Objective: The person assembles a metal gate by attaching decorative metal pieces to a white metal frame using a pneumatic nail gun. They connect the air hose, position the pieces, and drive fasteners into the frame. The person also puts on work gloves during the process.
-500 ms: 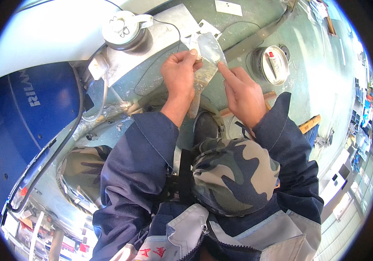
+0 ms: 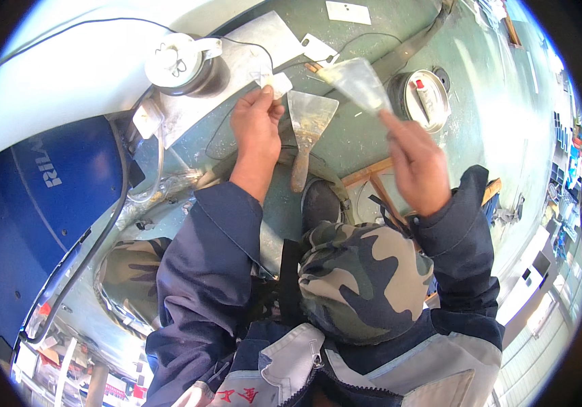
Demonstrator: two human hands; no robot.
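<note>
My left hand point(image 2: 257, 125) pinches a small white piece point(image 2: 278, 85), perhaps folded paper or cloth, between thumb and fingers. Held out in my right hand point(image 2: 419, 163) is a putty knife point(image 2: 357, 80), its wide pale blade angled to the upper left and smeared by motion. Its handle is hidden in the hand. Between my hands a second putty knife point(image 2: 312, 117) rests with its stained blade pointing away and its worn handle near my shoe. Neither hand touches that one.
A white-lidded jar point(image 2: 179, 64) stands on a pale board point(image 2: 257, 41) at upper left. To the right is a round tin point(image 2: 413, 102) with a red-capped tube inside. A dark cable point(image 2: 253, 46) runs past the jar. A blue panel point(image 2: 67, 203) borders the left.
My right hand has moved right and nearer, carrying its putty knife away from the other one. My left hand has shifted slightly left with the white piece.
</note>
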